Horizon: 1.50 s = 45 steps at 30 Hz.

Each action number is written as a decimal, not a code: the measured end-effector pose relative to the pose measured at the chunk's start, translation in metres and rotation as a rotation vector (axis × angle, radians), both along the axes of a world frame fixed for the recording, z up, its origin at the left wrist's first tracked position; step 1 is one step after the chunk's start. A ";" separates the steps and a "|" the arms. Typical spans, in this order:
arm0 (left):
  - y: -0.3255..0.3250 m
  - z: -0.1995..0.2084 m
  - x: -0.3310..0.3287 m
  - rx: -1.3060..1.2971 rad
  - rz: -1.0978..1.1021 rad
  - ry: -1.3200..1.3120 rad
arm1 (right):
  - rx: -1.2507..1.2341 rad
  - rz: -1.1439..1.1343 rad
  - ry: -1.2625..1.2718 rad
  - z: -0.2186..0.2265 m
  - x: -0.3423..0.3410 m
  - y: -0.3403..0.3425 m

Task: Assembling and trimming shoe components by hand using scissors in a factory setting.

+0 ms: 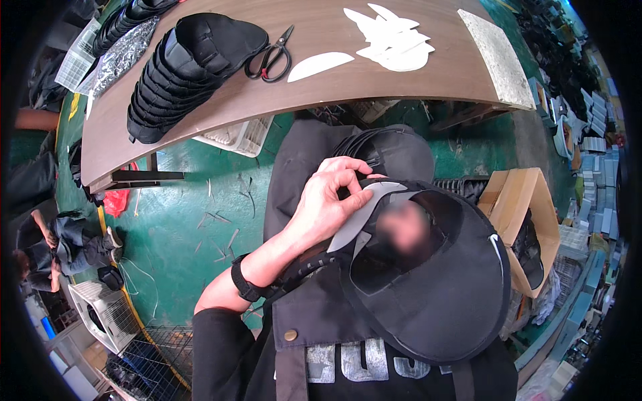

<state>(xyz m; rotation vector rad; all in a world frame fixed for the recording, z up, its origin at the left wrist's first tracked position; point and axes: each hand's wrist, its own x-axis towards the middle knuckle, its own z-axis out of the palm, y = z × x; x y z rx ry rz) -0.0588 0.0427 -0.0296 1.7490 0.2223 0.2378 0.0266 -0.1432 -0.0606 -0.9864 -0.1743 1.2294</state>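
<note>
A black cap lies over my lap, its opening turned up and its rounded brim toward my body. My left hand is closed at the cap's far left edge, thumb and fingers pinching a pale grey curved piece that lies along the rim. Inside the opening a blurred skin-coloured patch, apparently my right hand, shows; its fingers cannot be made out, and the cap hides the arm. Black cords or strips lie across my knee beyond the left hand.
On the brown table ahead stand nested black caps, scissors, a white crescent piece and a pile of similar pieces. A cardboard box holds black items at my right. Another person sits far left.
</note>
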 end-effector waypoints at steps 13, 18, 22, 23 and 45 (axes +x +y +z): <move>-0.011 -0.003 -0.002 0.042 0.087 -0.152 | 0.024 -0.063 0.094 0.014 -0.002 0.004; -0.016 0.003 0.000 0.300 0.133 -0.241 | 0.039 -0.061 0.053 0.012 -0.003 -0.001; -0.022 -0.005 0.000 0.243 0.169 -0.240 | -0.068 -0.073 0.117 0.009 -0.005 -0.004; -0.023 -0.005 -0.001 0.215 0.175 -0.236 | -0.075 -0.053 0.127 0.003 -0.004 -0.007; 0.000 0.011 -0.017 0.193 -0.152 0.310 | 0.029 -0.001 -0.006 0.009 -0.001 0.001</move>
